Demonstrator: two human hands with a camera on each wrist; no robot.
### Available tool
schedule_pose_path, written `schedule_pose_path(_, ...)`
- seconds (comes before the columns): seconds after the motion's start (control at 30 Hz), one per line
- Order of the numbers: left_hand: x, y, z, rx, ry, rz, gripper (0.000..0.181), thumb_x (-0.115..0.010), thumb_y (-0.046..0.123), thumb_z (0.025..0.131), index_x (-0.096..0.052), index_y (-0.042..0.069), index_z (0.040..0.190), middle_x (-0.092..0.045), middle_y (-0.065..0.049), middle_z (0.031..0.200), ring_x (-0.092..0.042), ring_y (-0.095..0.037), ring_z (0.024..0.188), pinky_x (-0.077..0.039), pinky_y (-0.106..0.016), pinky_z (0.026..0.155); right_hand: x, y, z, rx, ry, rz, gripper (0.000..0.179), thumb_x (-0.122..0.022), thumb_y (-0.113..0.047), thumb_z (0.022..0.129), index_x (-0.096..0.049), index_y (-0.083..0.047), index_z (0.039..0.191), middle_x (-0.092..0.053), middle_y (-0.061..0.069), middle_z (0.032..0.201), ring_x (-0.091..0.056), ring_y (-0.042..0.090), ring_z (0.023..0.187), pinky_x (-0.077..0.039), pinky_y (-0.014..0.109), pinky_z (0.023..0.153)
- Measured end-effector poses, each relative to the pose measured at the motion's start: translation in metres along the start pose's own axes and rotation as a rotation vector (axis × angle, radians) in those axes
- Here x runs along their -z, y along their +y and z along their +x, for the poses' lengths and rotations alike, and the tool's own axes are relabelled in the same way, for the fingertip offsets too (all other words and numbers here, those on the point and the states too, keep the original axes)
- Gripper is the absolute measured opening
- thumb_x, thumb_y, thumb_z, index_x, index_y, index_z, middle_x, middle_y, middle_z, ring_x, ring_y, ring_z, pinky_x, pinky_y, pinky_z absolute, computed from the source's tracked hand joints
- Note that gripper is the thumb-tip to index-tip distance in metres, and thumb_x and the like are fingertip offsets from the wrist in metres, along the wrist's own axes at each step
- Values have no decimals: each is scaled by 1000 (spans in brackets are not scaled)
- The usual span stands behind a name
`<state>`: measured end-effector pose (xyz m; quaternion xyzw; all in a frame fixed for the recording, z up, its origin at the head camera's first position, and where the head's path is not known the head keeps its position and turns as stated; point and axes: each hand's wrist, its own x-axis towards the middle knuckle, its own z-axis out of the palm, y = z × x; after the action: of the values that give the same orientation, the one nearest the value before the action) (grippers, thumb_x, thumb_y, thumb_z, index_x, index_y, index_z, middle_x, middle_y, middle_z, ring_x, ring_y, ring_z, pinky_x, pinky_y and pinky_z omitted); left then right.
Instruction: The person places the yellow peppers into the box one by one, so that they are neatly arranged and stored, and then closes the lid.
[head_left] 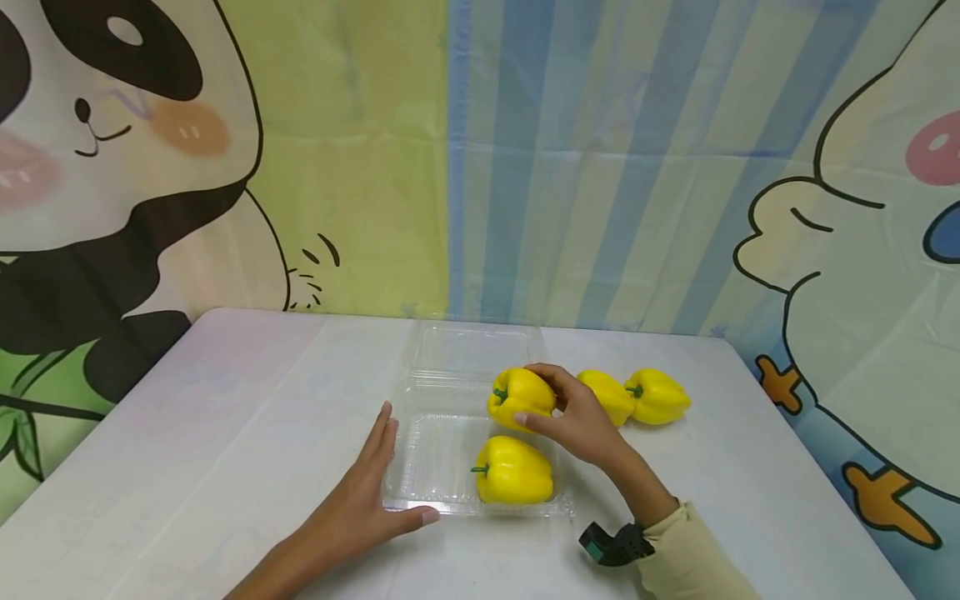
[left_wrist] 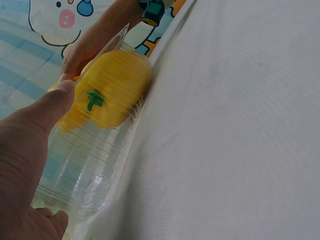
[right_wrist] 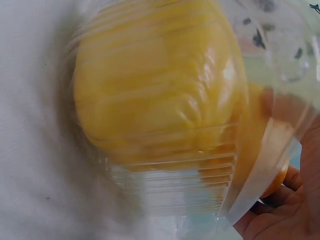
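A clear plastic clamshell box (head_left: 442, 462) lies with its lid (head_left: 476, 350) folded back on the table. One yellow bell pepper (head_left: 515, 472) sits in the front right of its tray, green stem pointing left. My right hand (head_left: 581, 417) grips a second yellow bell pepper (head_left: 522, 395) between thumb and fingers, at the tray's back right. My left hand (head_left: 360, 492) is at the box's left front corner, fingers straight and thumb spread along the front edge. In the left wrist view the thumb of the left hand (left_wrist: 30, 145) overlaps the box wall; contact is unclear.
Two more yellow bell peppers, one partly hidden (head_left: 606, 395) behind my right hand and one farther right (head_left: 657, 397), lie on the white table (head_left: 225, 433). A printed cartoon curtain (head_left: 375, 167) hangs behind the table. A dark device (head_left: 617, 545) is on my right wrist.
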<state>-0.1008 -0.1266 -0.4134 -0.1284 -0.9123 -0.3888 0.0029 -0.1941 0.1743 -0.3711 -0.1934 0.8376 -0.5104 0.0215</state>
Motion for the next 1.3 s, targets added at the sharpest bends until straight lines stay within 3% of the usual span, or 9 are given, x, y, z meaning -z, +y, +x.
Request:
schedule_pose_path(0.17, 1, 1, 0, 6, -2, 0, 129, -79, 64, 66, -8, 2, 155, 7, -2, 163, -13, -32, 146, -25, -52, 109, -3, 4, 0, -8, -11, -24, 65, -80, -28, 82, -50, -14, 139, -52, 5, 137, -51, 22, 122, -37, 43, 107)
schedule_pose_path(0.4, 0, 0, 0, -11, 7, 0, 129, -80, 63, 67, -9, 1, 155, 6, -4, 163, -14, -32, 145, -25, -52, 109, -5, 6, -2, -14, -32, -29, 65, -80, -29, 82, -50, -14, 138, -54, 4, 134, -52, 22, 121, -41, 44, 104)
schedule_pose_path(0.67, 1, 0, 0, -2, -4, 4, 129, -78, 65, 67, -9, 2, 155, 8, 0, 162, -13, -32, 145, -25, -53, 109, -4, 9, 0, 47, -26, -52, 63, -79, -27, 83, -51, -12, 138, -52, 4, 133, -52, 22, 119, -37, 44, 107)
schedule_pose_path(0.9, 1, -1, 0, -6, 0, 4, 129, -79, 64, 67, -9, 1, 155, 8, 2, 162, -13, -32, 145, -25, -51, 109, -4, 11, -1, 55, -41, -44, 69, -78, -26, 84, -47, -11, 143, -48, 5, 140, -47, 23, 126, -34, 45, 109)
schedule_pose_path(1.3, 1, -1, 0, -6, -5, 5, 129, -77, 66, 67, -8, 2, 155, 11, 5, 162, -13, -32, 146, -25, -52, 109, -4, 13, 0, 62, -45, -97, 65, -79, -28, 83, -50, -15, 140, -51, 3, 136, -50, 21, 122, -37, 45, 107)
